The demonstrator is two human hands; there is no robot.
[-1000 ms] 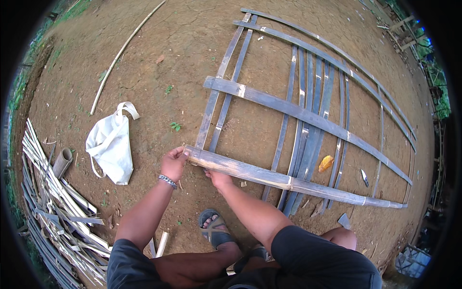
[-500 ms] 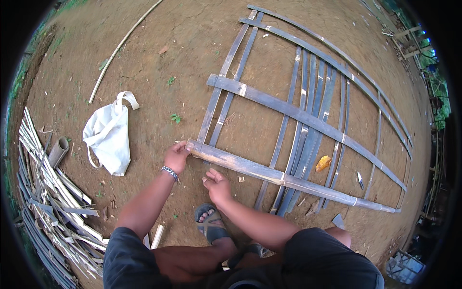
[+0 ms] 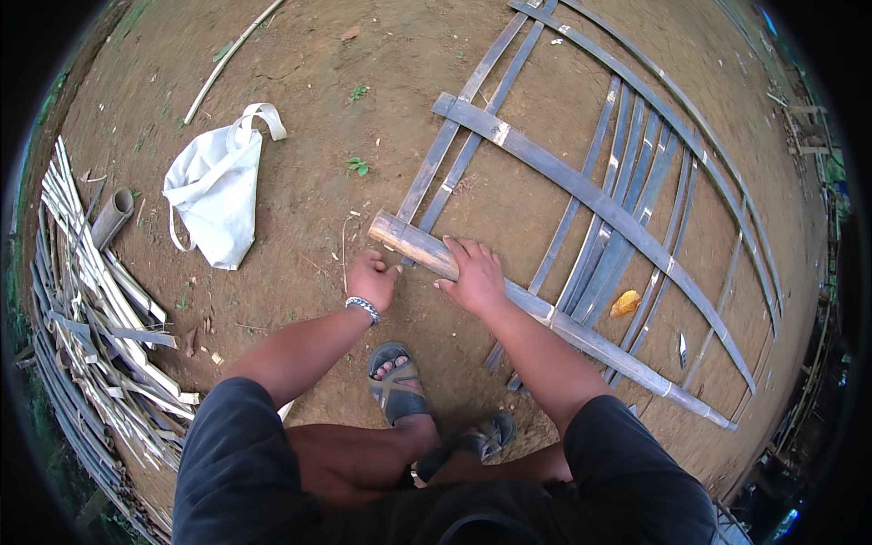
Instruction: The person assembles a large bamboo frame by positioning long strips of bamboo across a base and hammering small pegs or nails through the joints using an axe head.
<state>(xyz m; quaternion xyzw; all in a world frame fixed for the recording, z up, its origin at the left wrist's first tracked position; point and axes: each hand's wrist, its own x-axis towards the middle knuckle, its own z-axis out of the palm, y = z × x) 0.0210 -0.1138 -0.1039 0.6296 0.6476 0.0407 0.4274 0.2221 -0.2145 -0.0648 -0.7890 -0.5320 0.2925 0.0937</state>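
A lattice of bamboo strips lies on the soil, its nearest bar a thicker split bamboo pole (image 3: 413, 247). My right hand (image 3: 474, 277) grips this pole near its left end, fingers over the top and thumb on the near side. Just below and left of that end, apart from it, is my left hand (image 3: 370, 279), wearing a braided bracelet. Its fingers are curled in, and whatever they hold is hidden. A thin strand (image 3: 344, 245) shows beside it. Two narrow bamboo strips (image 3: 442, 145) run away from the pole's end, under a wide flat bamboo slat (image 3: 563, 173).
A white cloth bag (image 3: 218, 200) lies at left, above a heap of split bamboo (image 3: 100, 336) and a short bamboo tube (image 3: 113, 216). A knife (image 3: 682, 351) and a yellow leaf (image 3: 626, 303) lie among the right-hand strips. My sandalled foot (image 3: 397, 386) stands near the pole.
My left hand has let go of the pole's end and moved just below it. My right hand has moved up onto the pole and gripped it. The view has shifted.
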